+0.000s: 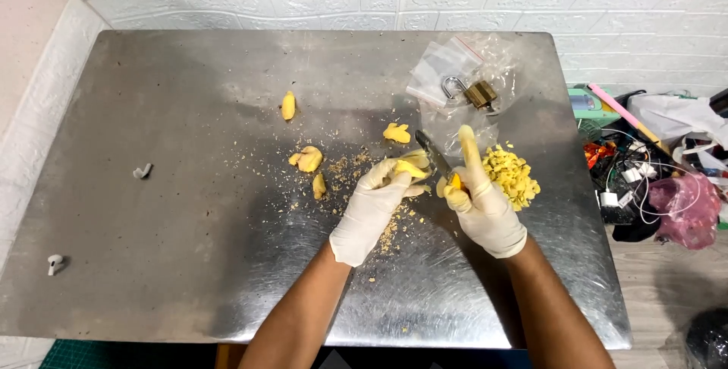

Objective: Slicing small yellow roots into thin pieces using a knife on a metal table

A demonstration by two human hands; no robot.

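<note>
My left hand [377, 204], in a white glove, presses a yellow ginger piece [412, 166] against the steel table [189, 248]. In my gloved right hand [482, 204] is a small knife [434, 154]; its index finger points up and the blade's tip rests against that piece. Just right of this hand lies a pile of chopped yellow bits [512, 175]. Other peeled pieces sit at the table's middle: one [288, 105] farther back, one [308, 159] to the left, a small one [319, 185] beside it and one [396, 133] behind the knife.
Peel crumbs are scattered around my hands. A brass padlock [478, 94] lies on clear plastic bags [447, 65] at the back right. Two small white scraps [142, 171] [54, 263] lie at the left. Cables, a pink bag [686, 206] and clutter sit off the right edge.
</note>
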